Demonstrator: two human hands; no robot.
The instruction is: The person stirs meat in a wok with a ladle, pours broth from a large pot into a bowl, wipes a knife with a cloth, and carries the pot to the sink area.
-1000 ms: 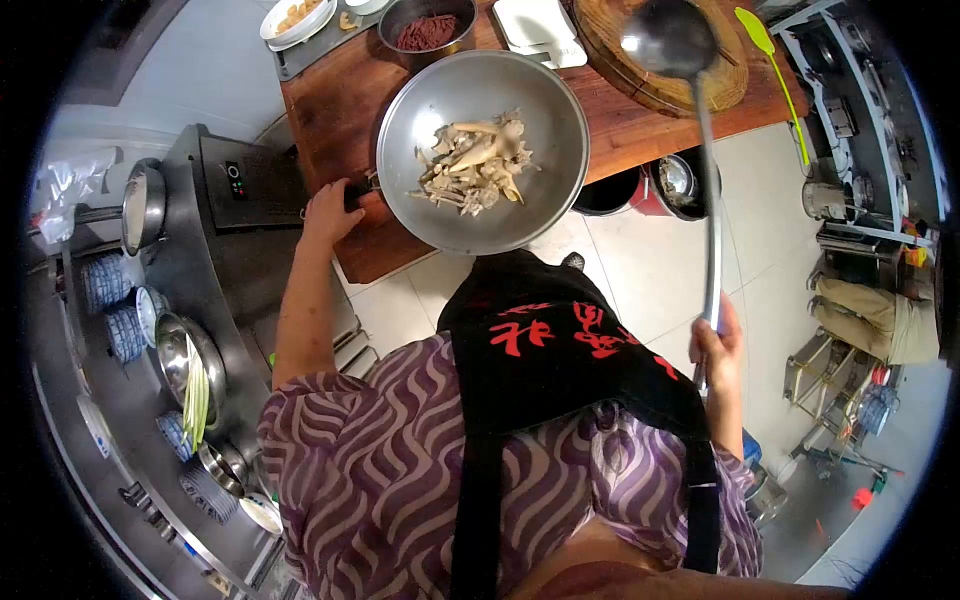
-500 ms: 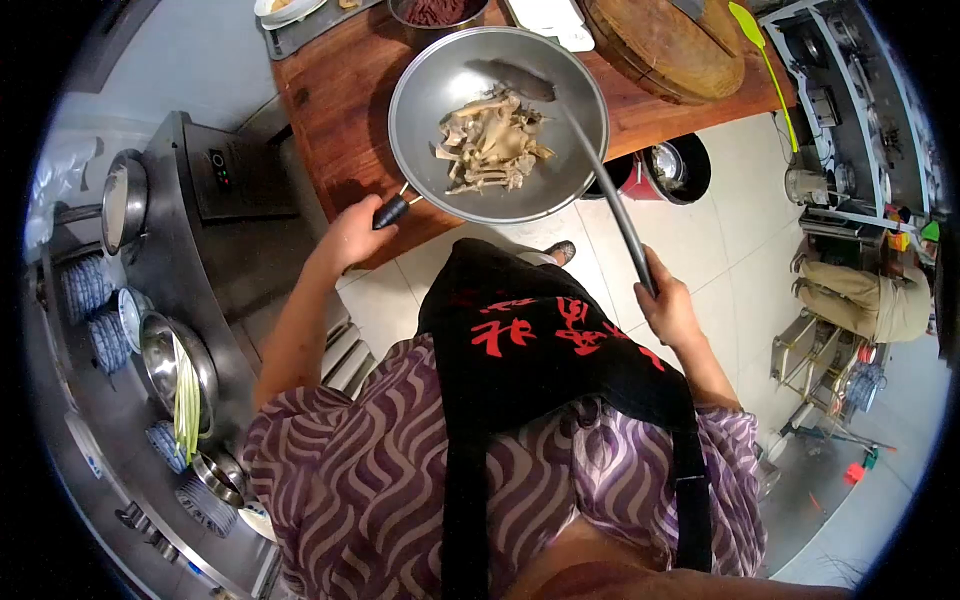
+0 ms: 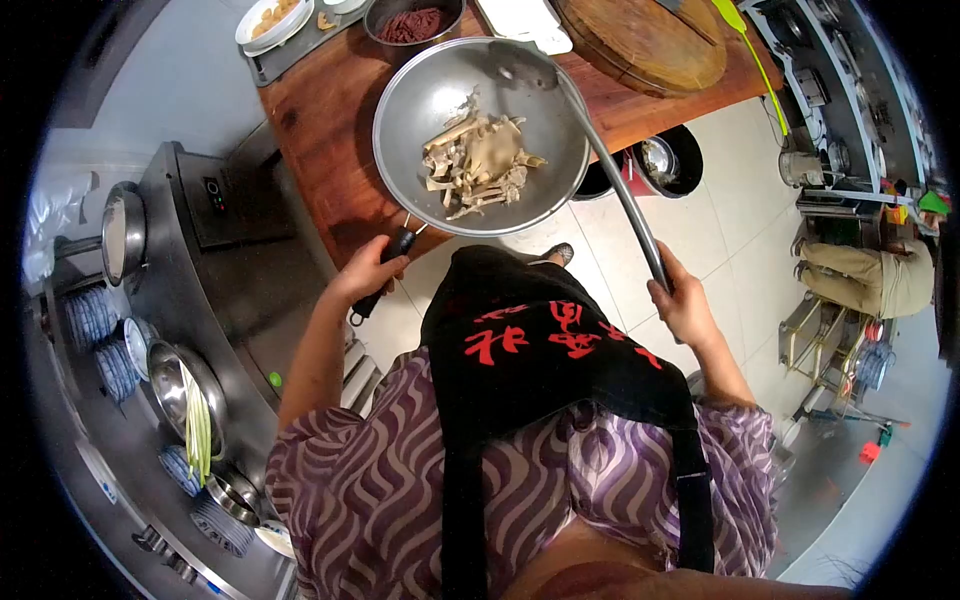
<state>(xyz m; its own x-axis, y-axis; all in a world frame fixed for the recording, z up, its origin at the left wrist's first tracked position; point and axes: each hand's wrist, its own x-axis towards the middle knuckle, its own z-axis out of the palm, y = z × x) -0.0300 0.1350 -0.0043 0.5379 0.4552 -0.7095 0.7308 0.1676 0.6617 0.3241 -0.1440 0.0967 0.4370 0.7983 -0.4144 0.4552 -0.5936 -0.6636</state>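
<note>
A large grey metal wok tilts over the front edge of the wooden table, with pale bony meat pieces in a heap inside it. My left hand is wrapped round the wok's black handle. In my right hand is the long metal handle of a ladle. The ladle's bowl rests at the far inner side of the wok, beyond the meat, and touches none of it that I can see.
On the wooden table stand a pot of dark red food, a white scale and a round chopping board. Buckets stand below its edge. A steel counter is at the left, shelving at the right.
The ladle has moved from above the chopping board into the wok. My left hand has gripped the wok's handle, and the wok has shifted and turned, its handle now towards me.
</note>
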